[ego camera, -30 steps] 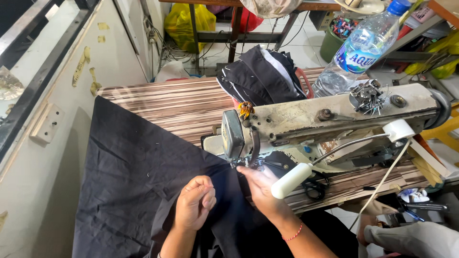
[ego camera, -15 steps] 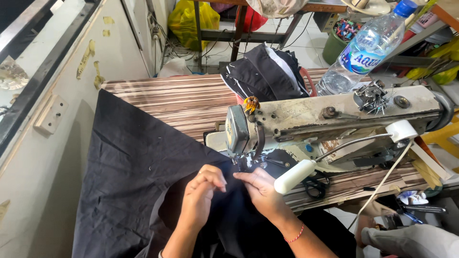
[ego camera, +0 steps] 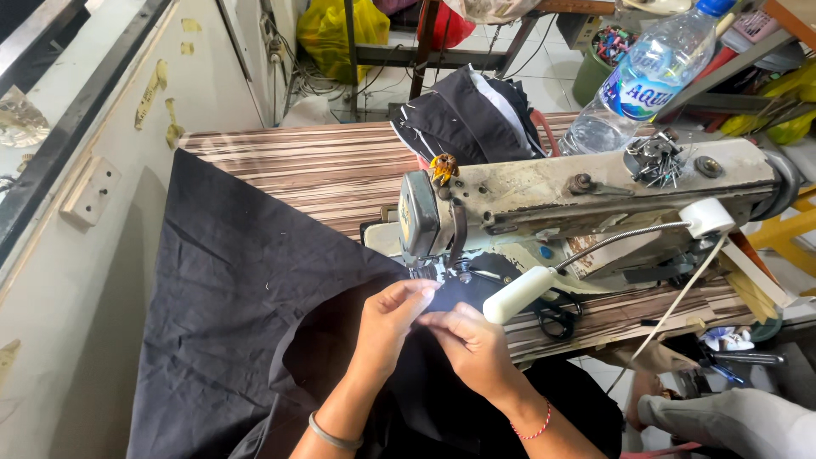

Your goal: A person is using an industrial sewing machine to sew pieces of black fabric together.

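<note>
A large piece of black fabric [ego camera: 238, 289] lies over the striped wooden table [ego camera: 314, 166] and runs under the head of a worn cream sewing machine [ego camera: 578, 200]. My left hand [ego camera: 391, 319] pinches the fabric just below the presser foot [ego camera: 438, 270]. My right hand [ego camera: 467, 344] presses and pinches the same fabric right beside it, fingertips touching the left hand's. The machine's white gooseneck lamp [ego camera: 523, 293] hangs just over my right hand. The needle itself is too small to make out.
A stack of dark cut pieces [ego camera: 472, 119] lies behind the machine. A clear water bottle [ego camera: 637, 85] stands at the back right. Black scissors [ego camera: 557, 319] rest under the machine arm. A wall with a socket [ego camera: 89, 191] runs along the left. Another person's sleeve [ego camera: 731, 421] shows at bottom right.
Both hands have moved up and together toward the presser foot. The left hand went from resting flat on the fabric to pinching it next to the right hand.
</note>
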